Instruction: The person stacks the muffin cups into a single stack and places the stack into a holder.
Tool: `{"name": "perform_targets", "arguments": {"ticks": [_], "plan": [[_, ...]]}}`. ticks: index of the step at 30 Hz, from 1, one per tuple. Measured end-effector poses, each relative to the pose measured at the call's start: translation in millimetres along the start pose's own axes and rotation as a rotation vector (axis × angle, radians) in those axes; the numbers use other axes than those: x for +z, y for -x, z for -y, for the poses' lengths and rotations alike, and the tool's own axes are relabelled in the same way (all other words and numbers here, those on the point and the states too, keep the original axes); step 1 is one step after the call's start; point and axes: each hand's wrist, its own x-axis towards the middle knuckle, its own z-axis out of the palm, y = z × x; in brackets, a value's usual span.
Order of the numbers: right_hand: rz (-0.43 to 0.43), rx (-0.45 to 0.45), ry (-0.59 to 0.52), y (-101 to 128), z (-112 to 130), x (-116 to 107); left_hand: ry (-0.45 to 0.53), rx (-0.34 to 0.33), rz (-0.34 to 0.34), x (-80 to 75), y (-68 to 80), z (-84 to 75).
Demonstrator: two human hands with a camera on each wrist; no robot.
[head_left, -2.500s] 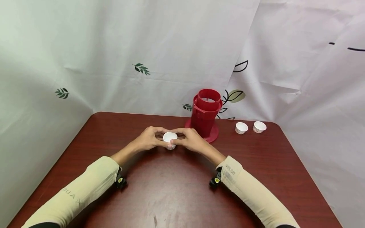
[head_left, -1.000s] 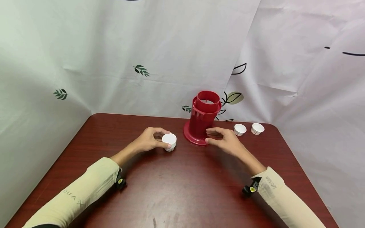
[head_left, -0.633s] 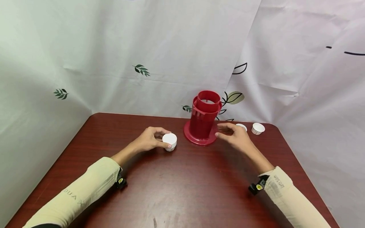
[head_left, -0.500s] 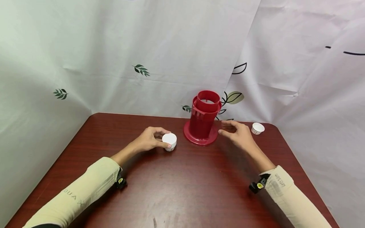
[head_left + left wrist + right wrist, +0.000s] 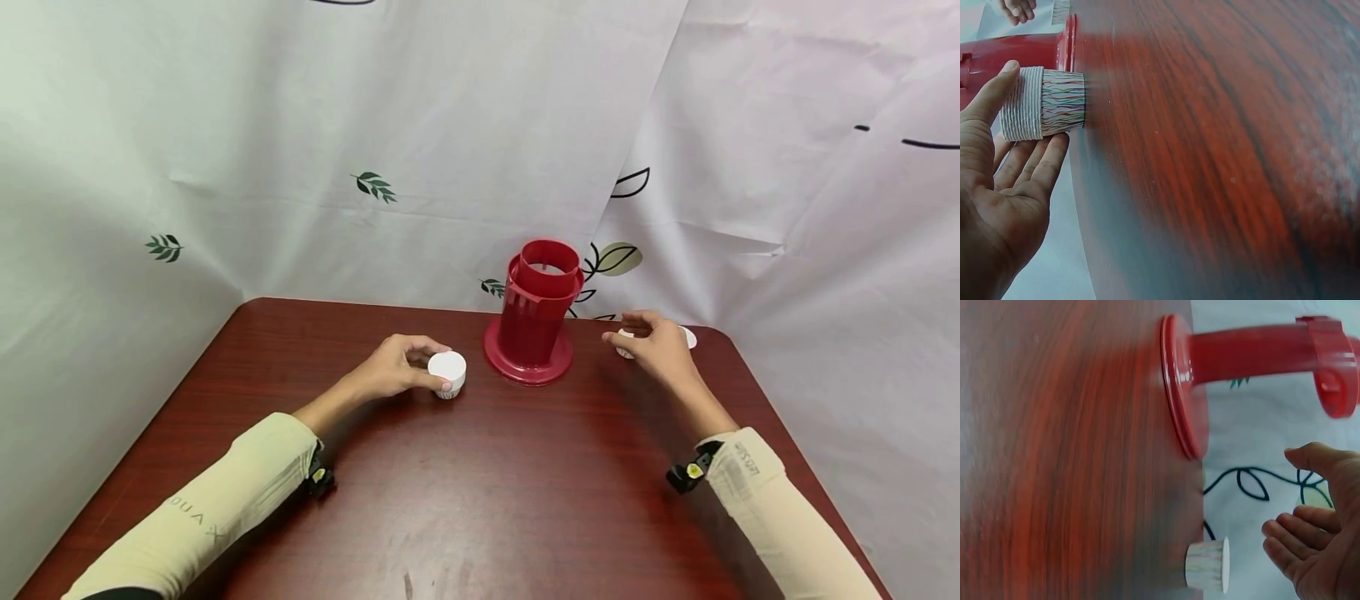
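My left hand [image 5: 393, 364] holds a stack of nested paper baking cups [image 5: 447, 375] on the table, thumb on the near side and fingers behind. In the left wrist view, the stack [image 5: 1041, 103] shows many layered rims and a wavy coloured pattern. My right hand [image 5: 662, 346] hovers at the back right with thumb and fingers apart, gripping nothing. A single paper baking cup [image 5: 626, 351] stands just beyond its fingertips, partly hidden by them. Another cup [image 5: 687, 337] is mostly hidden behind the hand. In the right wrist view, one upright cup [image 5: 1205, 565] stands below the open fingers.
A red cylindrical dispenser [image 5: 532, 325] with a round base stands between the hands, near the back of the brown wooden table [image 5: 465, 492]. White curtain cloth [image 5: 450, 108] with leaf prints hangs right behind the table's back edge.
My right hand has let go of the cup stack and moved right, past the red dispenser, to the single cups. The left hand stays in place, holding the stack.
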Motion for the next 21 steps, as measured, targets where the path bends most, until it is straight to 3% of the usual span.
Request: {"name": "perform_targets", "arguments": {"ticks": [21], "plan": [[0.017,0.149,0.146,-11.7,-28.4,-5.9,0.014,-0.001,0.004,1.1,0.3,-0.9]]}}
